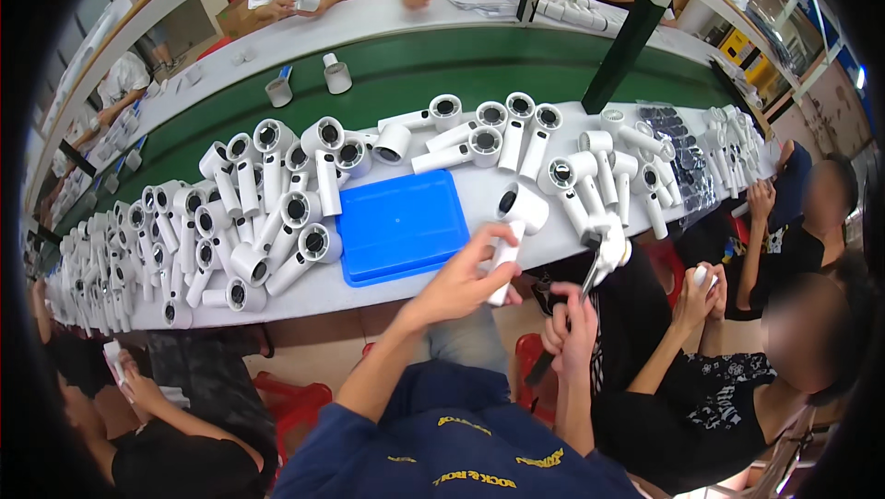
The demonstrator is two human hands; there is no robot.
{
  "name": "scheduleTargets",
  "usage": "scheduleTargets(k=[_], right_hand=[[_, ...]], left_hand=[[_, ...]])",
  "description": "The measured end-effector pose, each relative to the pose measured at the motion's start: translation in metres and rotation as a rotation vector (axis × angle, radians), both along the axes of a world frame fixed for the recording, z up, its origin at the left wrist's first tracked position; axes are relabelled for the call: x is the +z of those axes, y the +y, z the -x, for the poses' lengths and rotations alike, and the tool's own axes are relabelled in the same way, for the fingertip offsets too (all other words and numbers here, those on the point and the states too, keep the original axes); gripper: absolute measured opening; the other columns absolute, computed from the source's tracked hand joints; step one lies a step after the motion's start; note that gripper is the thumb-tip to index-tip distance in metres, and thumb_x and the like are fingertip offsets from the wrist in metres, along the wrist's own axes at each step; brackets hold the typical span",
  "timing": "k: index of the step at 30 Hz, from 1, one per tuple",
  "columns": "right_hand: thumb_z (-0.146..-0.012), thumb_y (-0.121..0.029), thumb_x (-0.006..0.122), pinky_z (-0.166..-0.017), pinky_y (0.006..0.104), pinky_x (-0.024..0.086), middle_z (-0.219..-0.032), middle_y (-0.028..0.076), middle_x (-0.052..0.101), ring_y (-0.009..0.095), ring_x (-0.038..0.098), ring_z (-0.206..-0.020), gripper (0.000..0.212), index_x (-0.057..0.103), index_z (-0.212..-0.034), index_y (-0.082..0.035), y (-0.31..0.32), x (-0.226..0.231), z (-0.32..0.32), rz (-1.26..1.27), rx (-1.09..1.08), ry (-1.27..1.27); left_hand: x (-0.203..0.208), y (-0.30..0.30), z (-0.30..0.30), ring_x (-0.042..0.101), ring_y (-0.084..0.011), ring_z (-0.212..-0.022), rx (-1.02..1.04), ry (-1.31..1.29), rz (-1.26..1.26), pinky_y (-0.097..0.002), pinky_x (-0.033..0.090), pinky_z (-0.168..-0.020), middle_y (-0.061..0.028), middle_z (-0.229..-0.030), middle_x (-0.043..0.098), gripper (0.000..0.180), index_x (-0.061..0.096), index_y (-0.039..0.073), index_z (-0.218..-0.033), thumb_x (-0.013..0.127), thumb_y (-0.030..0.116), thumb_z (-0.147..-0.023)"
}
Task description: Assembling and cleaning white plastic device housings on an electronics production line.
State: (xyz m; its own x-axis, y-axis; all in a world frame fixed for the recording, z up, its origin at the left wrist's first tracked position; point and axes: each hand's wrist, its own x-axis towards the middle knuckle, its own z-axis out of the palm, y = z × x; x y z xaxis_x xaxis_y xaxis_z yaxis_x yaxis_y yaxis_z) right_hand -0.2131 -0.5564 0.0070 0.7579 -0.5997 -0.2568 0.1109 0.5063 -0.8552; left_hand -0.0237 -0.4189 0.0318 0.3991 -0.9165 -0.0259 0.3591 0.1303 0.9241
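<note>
My L hand [472, 273] grips fan [513, 239]; R hand [573, 331], at its 4 o'clock, grips blk-handled tool [538, 370]. Prob. tool step; next needs fan steady.

Your T-shirt [406, 439]: navy, yellow-lettered; handheld fans [297, 210] at ten o'clock: white, dark-hubbed; conveyor belt [406, 70] at twelve: green; neighbour's shirt [678, 425] at three: black, white-patterned.

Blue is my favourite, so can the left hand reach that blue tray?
Probably yes: the left hand is close to the blue tray, with nothing seen between them. It holds a white handle, though, so grabbing might need letting go.
</note>
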Motion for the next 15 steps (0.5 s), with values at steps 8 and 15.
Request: scheduleTargets(k=[8,15], right_hand=[[-0.110,-0.030,0.046,-0.036,0.0223,0.016,-0.055,-0.006,0.026,0.003,0.021,-0.041,0.048,0.046,-0.143,0.006,0.021,0.034,-0.081,-0.097,0.176,-0.369],[-0.107,-0.017,0.053,-0.035,0.0213,0.018,-0.054,-0.009,0.027,0.002,0.022,-0.038,0.047,0.044,-0.147,0.006,0.065,0.031,-0.117,-0.103,0.245,-0.303]], left_hand=[[0.033,0.089,-0.014,0.073,-0.0271,-0.091,0.001,-0.186,-0.109,-0.0388,0.058,-0.080,-0.0187,-0.119,0.066,0.063,0.034,0.005,-0.147,0.065,0.003,-0.092],[0.042,0.117,-0.026,0.070,-0.0271,-0.086,0.564,-1.059,-0.212,-0.0334,0.057,-0.071,-0.0098,-0.104,0.070,0.043,0.068,0.005,-0.119,0.080,0.013,-0.078]])
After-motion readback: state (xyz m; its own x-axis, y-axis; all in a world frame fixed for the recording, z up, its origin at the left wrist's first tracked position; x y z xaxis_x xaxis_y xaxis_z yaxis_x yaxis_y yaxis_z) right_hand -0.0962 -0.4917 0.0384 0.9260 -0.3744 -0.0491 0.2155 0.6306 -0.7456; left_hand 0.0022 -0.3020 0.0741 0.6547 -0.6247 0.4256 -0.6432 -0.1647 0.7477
